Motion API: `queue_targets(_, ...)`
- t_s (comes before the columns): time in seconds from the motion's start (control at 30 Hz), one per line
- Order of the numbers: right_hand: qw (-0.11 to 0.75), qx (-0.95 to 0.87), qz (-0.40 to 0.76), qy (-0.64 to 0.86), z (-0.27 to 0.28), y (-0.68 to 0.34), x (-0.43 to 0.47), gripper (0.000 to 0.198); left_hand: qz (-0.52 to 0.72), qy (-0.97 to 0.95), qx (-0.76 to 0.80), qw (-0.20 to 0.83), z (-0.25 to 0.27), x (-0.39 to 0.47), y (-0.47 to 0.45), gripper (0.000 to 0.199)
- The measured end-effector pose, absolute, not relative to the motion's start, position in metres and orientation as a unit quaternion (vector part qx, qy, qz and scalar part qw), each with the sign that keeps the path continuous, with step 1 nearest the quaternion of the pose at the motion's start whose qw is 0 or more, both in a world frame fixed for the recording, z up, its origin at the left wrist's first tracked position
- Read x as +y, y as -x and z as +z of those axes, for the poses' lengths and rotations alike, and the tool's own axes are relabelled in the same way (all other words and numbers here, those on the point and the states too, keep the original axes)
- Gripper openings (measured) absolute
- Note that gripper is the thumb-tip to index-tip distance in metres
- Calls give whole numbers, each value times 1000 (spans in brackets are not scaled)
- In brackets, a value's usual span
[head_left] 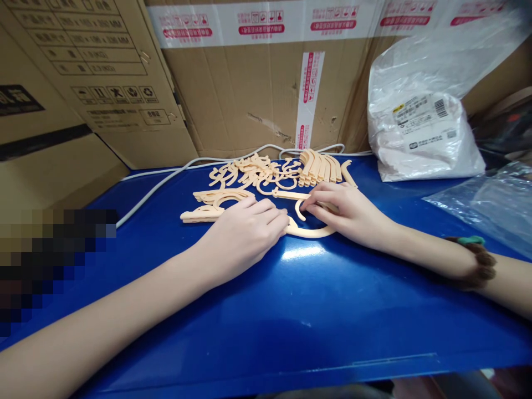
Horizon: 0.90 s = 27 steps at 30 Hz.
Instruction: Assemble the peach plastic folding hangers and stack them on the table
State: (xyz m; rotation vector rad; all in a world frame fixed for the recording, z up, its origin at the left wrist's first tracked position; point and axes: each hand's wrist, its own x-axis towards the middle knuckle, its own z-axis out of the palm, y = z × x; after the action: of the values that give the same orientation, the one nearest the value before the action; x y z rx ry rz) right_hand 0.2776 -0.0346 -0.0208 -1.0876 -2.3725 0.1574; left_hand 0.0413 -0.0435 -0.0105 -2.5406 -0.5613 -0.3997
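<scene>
The left hand point(253, 227) pinches a curved piece point(312, 232) reaching toward the right hand point(346, 211), whose fingertips hold a hook point(298, 210); stacked pieces point(201, 217) left of the left hand look assembled, loose parts point(254, 166) beyond both seemingly unjoined.

One camera sits on the person's head and looks forward and down. It is close to the blue desk point(291, 316), which fills the bottom of the frame. The left hand point(249, 227) and right hand point(347, 208) are near the middle, and a big box point(249, 88) stands at the top.
</scene>
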Motion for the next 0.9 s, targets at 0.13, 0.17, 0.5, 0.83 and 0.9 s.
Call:
queue_targets(0.13, 251, -882, 55, 396, -22, -278, -34, 24, -144, 935, -208, 248, -11, -43, -41, 26)
queue_targets(0.17, 251, -882, 55, 394, -22, -278, -34, 25, -142, 936, -207, 246, -11, -43, -41, 25)
queue_targets(0.5, 223, -899, 45, 375, -20, -275, -40, 23, -125, 938, -215, 242, -8, -45, -42, 16)
queue_targets(0.83, 217, -903, 41, 368, -19, -275, -41, 27, -154, 930, -217, 253, -9, -45, -44, 21)
queue_targets(0.9, 219, -903, 41, 368, -19, -274, -41, 28, -150, 930, -223, 251, -9, -46, -44, 20)
